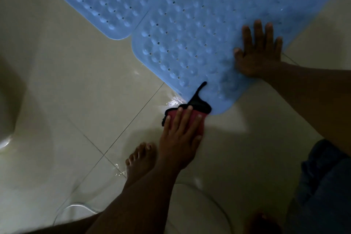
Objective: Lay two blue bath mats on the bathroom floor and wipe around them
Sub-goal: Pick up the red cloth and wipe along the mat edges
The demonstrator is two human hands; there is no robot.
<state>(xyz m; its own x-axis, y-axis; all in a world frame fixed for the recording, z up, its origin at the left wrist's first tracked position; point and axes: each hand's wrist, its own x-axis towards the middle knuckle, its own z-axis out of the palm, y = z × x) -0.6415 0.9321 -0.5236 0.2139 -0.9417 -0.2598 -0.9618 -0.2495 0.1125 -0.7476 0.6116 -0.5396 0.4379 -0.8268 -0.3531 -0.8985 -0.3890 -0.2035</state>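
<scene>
Left grip [180, 131], fingers straight, presses a cloth [199, 106] to the wet floor [76, 81]; the mat [190, 43] corner lies just beyond it. Right grip [258, 57], splayed flat, pins that mat (probably floppy rubber, slippery; lift by an edge).

Left hand [180, 133] presses cloth [200, 105] by mat [190, 43]; right hand [258, 55] flat on mat.

Below you lies a glossy cream tile floor [62, 85], wet in patches, crossed by thin dark grout lines [133, 118], dimly lit.
</scene>
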